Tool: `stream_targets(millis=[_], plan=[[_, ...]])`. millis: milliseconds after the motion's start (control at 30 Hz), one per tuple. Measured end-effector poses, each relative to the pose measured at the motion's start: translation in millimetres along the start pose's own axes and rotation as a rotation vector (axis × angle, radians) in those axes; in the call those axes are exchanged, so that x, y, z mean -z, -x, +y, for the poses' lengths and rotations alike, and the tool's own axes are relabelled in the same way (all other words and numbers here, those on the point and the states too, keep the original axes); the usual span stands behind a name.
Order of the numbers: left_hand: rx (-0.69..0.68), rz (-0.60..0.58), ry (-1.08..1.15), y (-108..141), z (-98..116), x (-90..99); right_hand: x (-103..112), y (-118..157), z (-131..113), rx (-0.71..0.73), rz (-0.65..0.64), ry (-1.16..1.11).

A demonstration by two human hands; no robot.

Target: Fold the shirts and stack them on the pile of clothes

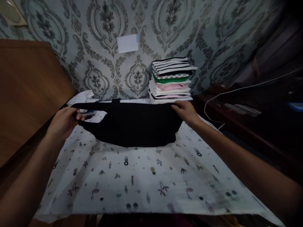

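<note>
Damask wallpaper (138, 71), 12 o'clock; wooden panel (26, 91), 9 o'clock; print-covered table (142, 186), 6 o'clock. Lighting observed dim — darkest toward 3 o'clock.

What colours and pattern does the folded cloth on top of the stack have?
The top folded cloth has black and white stripes; the head view shows it.

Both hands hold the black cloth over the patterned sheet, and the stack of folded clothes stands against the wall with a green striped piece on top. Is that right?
Not quite: the top of the stack of folded clothes is black-and-white striped, as the head view shows.
</note>
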State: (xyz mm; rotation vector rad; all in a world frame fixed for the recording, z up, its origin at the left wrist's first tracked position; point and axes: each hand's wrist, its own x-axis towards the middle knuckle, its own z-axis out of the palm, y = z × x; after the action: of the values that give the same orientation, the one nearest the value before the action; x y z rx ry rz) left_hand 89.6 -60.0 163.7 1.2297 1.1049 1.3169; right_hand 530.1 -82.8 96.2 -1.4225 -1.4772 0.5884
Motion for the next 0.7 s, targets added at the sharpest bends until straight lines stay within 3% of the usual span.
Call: stream_targets(millis=[67,100,133,233,267,333,400,467,633,700], plan=[[0.067,-0.063,-0.023,3.9,7.3,-18.6,-18.2,13.3,-19.7,0.136,0.129,0.148],[0.093,-0.123,-0.03,6.4,9.9,-30.1,-32.6,22.3,-32.8,0.182,0.121,0.158],[0.109,-0.192,-0.033,9.2,11.7,-42.5,-49.2,31.9,-47.3,0.219,0.041,0.132],[0.063,-0.387,-0.09,17.2,14.3,-78.3,-98.5,54.0,-91.0,0.259,-0.41,-0.183],[0.008,-0.441,-0.146,19.5,14.6,-87.5,-110.5,57.0,-103.0,0.227,-0.491,-0.307],[-0.153,-0.532,-0.293,23.3,14.4,-98.9,-123.8,56.4,-120.7,0.119,-0.529,-0.52],[-0.279,-0.608,-0.389,26.4,11.2,-100.4,-122.4,51.9,-131.1,0.002,-0.505,-0.696],[-0.302,-0.693,-0.396,29.5,2.4,-94.4,-109.4,48.6,-138.0,-0.068,-0.486,-0.822],[-0.122,-1.069,-0.573,37.6,-34.6,-70.7,-54.0,51.9,-151.8,-0.068,-0.396,-0.771],[-0.092,-1.145,-0.651,40.6,-41.5,-63.1,-31.7,52.1,-154.2,-0.077,-0.338,-0.678]])
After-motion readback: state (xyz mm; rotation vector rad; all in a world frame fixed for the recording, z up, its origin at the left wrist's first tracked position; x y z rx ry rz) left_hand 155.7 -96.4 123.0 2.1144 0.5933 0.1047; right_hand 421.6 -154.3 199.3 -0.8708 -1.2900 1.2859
